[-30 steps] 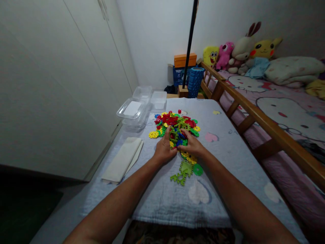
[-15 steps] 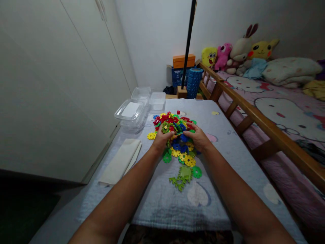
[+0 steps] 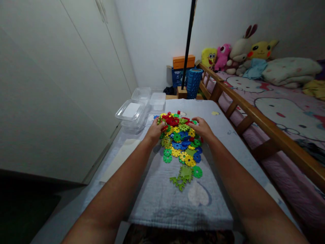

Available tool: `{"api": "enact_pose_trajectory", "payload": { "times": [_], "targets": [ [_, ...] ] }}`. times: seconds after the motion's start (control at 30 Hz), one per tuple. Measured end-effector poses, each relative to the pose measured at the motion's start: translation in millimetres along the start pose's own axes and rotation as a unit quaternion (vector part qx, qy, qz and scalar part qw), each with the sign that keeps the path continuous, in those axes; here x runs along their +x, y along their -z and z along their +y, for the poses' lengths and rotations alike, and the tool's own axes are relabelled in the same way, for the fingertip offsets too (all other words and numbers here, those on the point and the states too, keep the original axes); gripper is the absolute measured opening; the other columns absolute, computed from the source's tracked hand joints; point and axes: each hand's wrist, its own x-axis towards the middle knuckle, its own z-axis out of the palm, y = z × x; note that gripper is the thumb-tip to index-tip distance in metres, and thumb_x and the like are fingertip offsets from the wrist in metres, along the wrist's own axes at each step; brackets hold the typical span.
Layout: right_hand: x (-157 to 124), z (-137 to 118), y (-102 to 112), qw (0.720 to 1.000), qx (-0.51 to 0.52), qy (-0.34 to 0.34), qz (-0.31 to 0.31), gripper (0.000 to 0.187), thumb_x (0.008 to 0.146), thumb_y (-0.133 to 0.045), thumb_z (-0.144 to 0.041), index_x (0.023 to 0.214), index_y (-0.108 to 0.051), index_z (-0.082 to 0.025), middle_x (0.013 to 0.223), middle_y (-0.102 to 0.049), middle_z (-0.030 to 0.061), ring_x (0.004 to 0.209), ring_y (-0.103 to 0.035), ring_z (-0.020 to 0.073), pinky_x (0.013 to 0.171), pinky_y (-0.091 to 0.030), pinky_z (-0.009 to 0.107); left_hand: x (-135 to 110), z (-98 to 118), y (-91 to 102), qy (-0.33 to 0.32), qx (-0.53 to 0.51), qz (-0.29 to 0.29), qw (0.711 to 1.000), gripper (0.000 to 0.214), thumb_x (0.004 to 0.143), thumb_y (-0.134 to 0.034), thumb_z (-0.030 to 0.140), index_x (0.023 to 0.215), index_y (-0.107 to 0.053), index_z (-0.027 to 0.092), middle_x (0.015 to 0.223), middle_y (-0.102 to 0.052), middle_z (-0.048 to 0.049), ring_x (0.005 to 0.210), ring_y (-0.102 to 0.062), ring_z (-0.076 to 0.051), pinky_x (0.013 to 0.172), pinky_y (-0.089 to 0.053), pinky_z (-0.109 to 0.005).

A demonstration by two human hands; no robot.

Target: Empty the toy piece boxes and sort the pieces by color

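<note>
A heap of plastic interlocking discs (image 3: 177, 135) in red, yellow, green and blue lies on the cloth-covered table. At the heap's left edge is my left hand (image 3: 153, 130), its thumb apart from its fingers and touching red and green pieces; some fingertips are hidden among them. My right hand (image 3: 202, 129) is against the right edge, fingers spread and curved over red and green pieces. Nearer me lie a light green square piece (image 3: 186, 172), a jagged light green piece (image 3: 178, 183) and a green disc (image 3: 197, 171).
Clear plastic boxes (image 3: 130, 112) stand at the back left, beside a white cabinet (image 3: 63, 84). A folded pale cloth (image 3: 119, 159) lies partly under my left forearm. Along the right runs a wooden bed rail (image 3: 243, 115). A black pole (image 3: 188, 47) rises behind the table.
My hands have moved apart, the left one leftward and the right one rightward. The pieces between them have come down onto the heap, which now lies flatter and more spread out.
</note>
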Motion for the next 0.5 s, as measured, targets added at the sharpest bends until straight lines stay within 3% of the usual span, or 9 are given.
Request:
{"api": "enact_pose_trajectory", "payload": {
  "times": [0.13,0.27,0.4,0.5],
  "targets": [
    [5.5,-2.0,-17.5,0.997,-0.043,0.016,-0.067,0.048,0.077,-0.072,-0.037,0.12,-0.064,-0.018,0.112,-0.071,0.0087,0.107,-0.063,0.026,0.098,-0.048,0.039,4.4,3.1,-0.5,-0.021,0.02,-0.009,1.0,0.057,0.055,-0.073,0.011,0.108,-0.054,0.02,0.095,-0.066,0.0,0.085,-0.065,-0.014,0.08,-0.052,-0.026],
    [-11.3,-10.5,-23.2,0.984,-0.118,0.029,-0.127,0.045,0.08,-0.068,-0.033,0.122,-0.066,-0.016,0.123,-0.066,0.0134,0.118,-0.059,0.0294,0.104,-0.043,0.041,11.3,7.0,-2.1,-0.028,0.052,-0.004,0.998,0.063,0.053,-0.073,0.012,0.112,-0.053,0.02,0.095,-0.066,-0.0005,0.087,-0.066,-0.017,0.081,-0.053,-0.03],
    [-31.2,-9.9,-4.6,0.976,-0.105,0.067,-0.181,0.047,0.075,-0.069,-0.024,0.122,-0.068,-0.019,0.123,-0.067,0.0115,0.117,-0.059,0.0296,0.102,-0.044,0.04,11.0,4.8,7.6,-0.046,0.155,-0.007,0.987,0.063,0.058,-0.075,0.018,0.118,-0.055,0.02,0.101,-0.067,-0.0028,0.092,-0.066,-0.019,0.088,-0.053,-0.035],
    [-33.5,-7.0,14.9,0.961,-0.042,0.086,-0.261,0.032,0.079,-0.067,-0.032,0.107,-0.075,-0.019,0.104,-0.073,0.008,0.098,-0.065,0.0259,0.087,-0.049,0.035,-1.1,-5.4,22.8,-0.071,0.239,-0.014,0.968,0.066,0.065,-0.075,0.025,0.127,-0.053,0.023,0.117,-0.064,-0.0066,0.109,-0.064,-0.025,0.099,-0.049,-0.041]
  ]
}}
